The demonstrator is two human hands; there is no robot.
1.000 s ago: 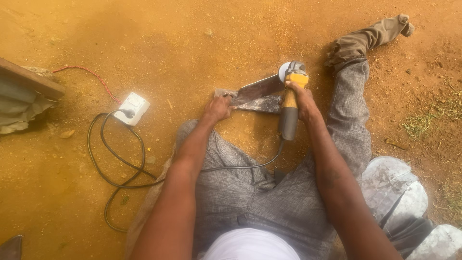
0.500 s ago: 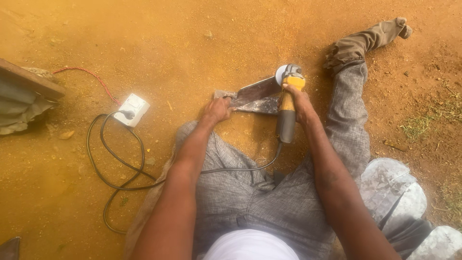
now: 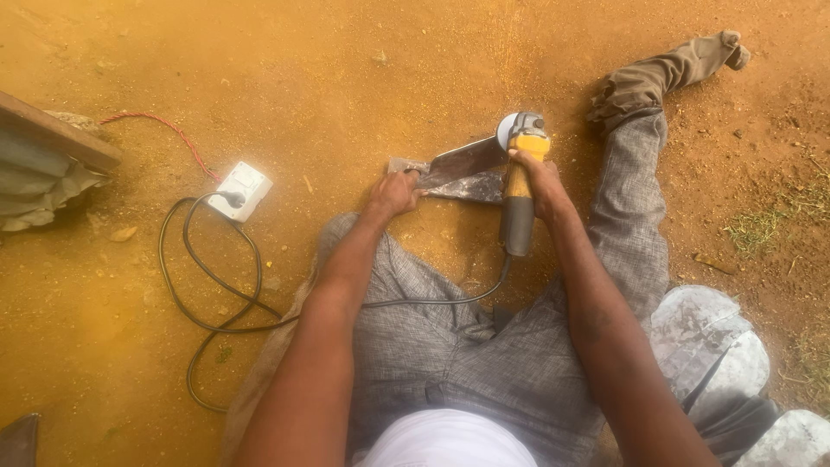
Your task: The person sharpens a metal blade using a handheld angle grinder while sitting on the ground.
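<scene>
I sit on orange dirt with my legs spread. My right hand [image 3: 538, 177] grips a yellow and grey angle grinder [image 3: 519, 203]; its disc end [image 3: 510, 130] rests at the far tip of a flat metal blade [image 3: 462, 163]. My left hand [image 3: 393, 192] holds down the near end of that blade, which lies on a grey slab [image 3: 471, 188] on the ground between my knees.
The grinder's black cord [image 3: 207, 285] loops across the dirt to a white socket box [image 3: 241, 191] with a red wire [image 3: 164, 130]. A wooden board and grey cloth [image 3: 43, 164] lie at the left. Pale sacks [image 3: 709, 337] sit by my right hip.
The grinder's disc has slid slightly left along the blade's far end. My left hand keeps its place on the blade.
</scene>
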